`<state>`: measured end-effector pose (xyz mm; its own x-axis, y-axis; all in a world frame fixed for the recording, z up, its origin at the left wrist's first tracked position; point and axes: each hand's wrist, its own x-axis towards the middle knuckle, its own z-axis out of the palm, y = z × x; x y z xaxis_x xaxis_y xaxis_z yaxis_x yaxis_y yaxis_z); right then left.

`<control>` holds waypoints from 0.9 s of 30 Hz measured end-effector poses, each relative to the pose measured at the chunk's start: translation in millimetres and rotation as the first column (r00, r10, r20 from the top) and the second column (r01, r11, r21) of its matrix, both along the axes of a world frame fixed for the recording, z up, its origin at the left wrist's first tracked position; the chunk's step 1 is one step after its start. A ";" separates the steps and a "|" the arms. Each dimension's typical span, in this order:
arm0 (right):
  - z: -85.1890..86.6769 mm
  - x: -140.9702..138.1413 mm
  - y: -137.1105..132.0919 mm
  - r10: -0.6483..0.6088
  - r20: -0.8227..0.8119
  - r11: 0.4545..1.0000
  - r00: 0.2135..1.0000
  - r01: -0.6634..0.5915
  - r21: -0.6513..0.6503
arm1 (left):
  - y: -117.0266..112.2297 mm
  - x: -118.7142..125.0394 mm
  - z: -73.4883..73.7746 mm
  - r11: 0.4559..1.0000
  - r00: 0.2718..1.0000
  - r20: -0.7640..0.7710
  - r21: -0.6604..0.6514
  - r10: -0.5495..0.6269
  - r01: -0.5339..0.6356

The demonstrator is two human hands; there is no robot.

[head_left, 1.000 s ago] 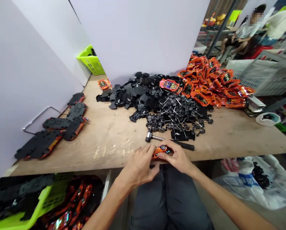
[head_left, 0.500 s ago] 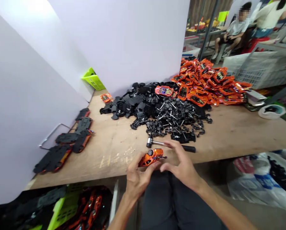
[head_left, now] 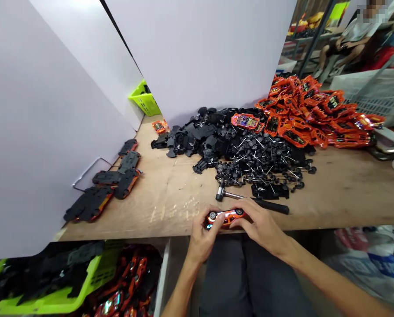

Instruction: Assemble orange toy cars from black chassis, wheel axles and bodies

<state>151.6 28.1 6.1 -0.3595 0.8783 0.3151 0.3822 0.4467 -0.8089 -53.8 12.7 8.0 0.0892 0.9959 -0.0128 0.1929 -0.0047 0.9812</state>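
Observation:
An orange toy car (head_left: 228, 216) is held on its back or side at the table's front edge, its black wheels turned upward. My left hand (head_left: 201, 233) grips its left end, with the thumb across the body. My right hand (head_left: 258, 222) pinches the other end between thumb and fingers. Just beyond the hands lies a small hammer (head_left: 239, 196) with a metal head and a black handle. Behind the hammer spreads a pile of wheels on axles (head_left: 256, 156). Black car bases (head_left: 193, 136) lie heaped to the left of it.
Orange car shells (head_left: 315, 114) are piled at the back right. Several cars lie wheels-down-hidden, black base up (head_left: 89, 203), at the left. Below the table stand a green basket (head_left: 93, 268) of black parts and a bin with orange cars (head_left: 134, 273). White panels (head_left: 200, 53) wall the back.
My right hand has closed on the toy car's right end; before, it was apart from it. The car has turned to lie level, both visible wheels on top. The view has shifted left.

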 end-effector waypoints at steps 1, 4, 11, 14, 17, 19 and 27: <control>-2.5 -0.1 0.2 -0.020 -0.004 0.999 1.000 0.019 -0.046 | 0.0 0.3 -3.5 1.000 1.000 -0.011 0.006 -0.021 0.021; -10.9 -2.3 -1.3 -0.080 -0.046 0.989 0.996 0.074 -0.127 | -2.2 1.5 -12.8 0.998 0.999 -0.012 0.060 -0.033 0.034; -8.9 -2.4 -2.2 -0.048 -0.082 0.995 0.995 0.041 -0.094 | -1.5 -10.8 14.4 0.960 0.958 -0.197 0.144 -0.209 0.239; 9.0 -8.2 -9.0 -0.028 -0.040 0.986 0.999 0.021 -0.168 | -9.6 -10.0 34.6 0.939 0.926 -0.270 0.144 -0.265 0.311; 30.5 -17.0 -17.6 -0.027 -0.019 0.971 0.999 0.022 -0.236 | -24.7 -4.0 37.9 0.985 0.969 -0.214 0.100 -0.119 0.143; 39.9 -17.8 -16.0 0.046 -0.027 0.961 0.999 -0.051 -0.271 | -36.0 -1.7 32.9 1.000 0.983 -0.184 0.021 -0.017 0.022; 5.1 13.5 38.7 -0.179 0.543 0.951 0.820 0.003 0.309 | -57.9 2.2 3.4 0.651 0.599 0.779 -0.555 0.187 0.518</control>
